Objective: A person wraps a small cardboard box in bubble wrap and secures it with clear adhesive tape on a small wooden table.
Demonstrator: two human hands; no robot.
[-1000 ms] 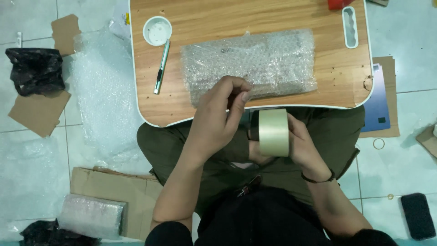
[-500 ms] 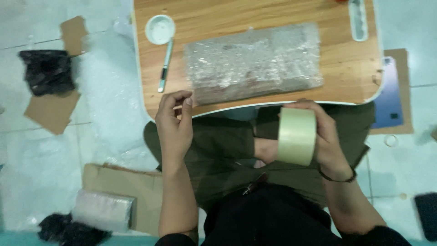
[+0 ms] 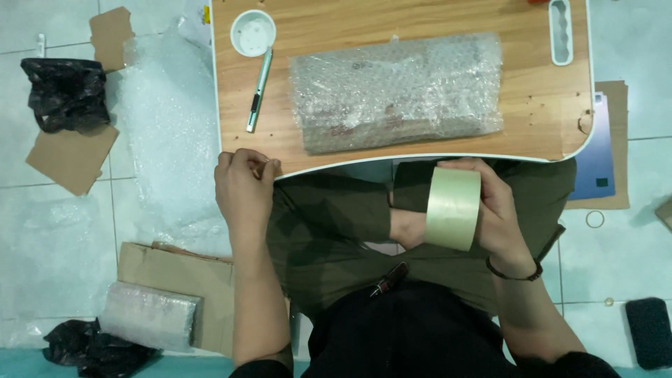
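At the far left of the frame a crumpled black bag (image 3: 64, 93) lies on the tiled floor above a brown cardboard piece (image 3: 72, 157); another black bag (image 3: 94, 350) sits in the lower left corner beside a small bubble-wrapped parcel (image 3: 149, 315) resting on flat cardboard (image 3: 183, 276). A loose sheet of bubble wrap (image 3: 171, 133) spreads along the bench's left edge. The left hand (image 3: 241, 189) is at the wooden bench (image 3: 539, 112)'s near left corner, fingers (image 3: 262, 166) pressed together, pinching something too small to tell. On the bench stand a white round cup (image 3: 253, 32), a green utility knife (image 3: 258, 89) and a long bubble-wrapped package (image 3: 397, 91), untouched. The right hand (image 3: 493, 210), lower right of centre, holds a pale tape roll (image 3: 453, 208) upright over the lap, fingers curled round its rim. A white slotted tray (image 3: 561, 31) sits upper right; a dark phone-like slab (image 3: 647, 331) lies lower right.
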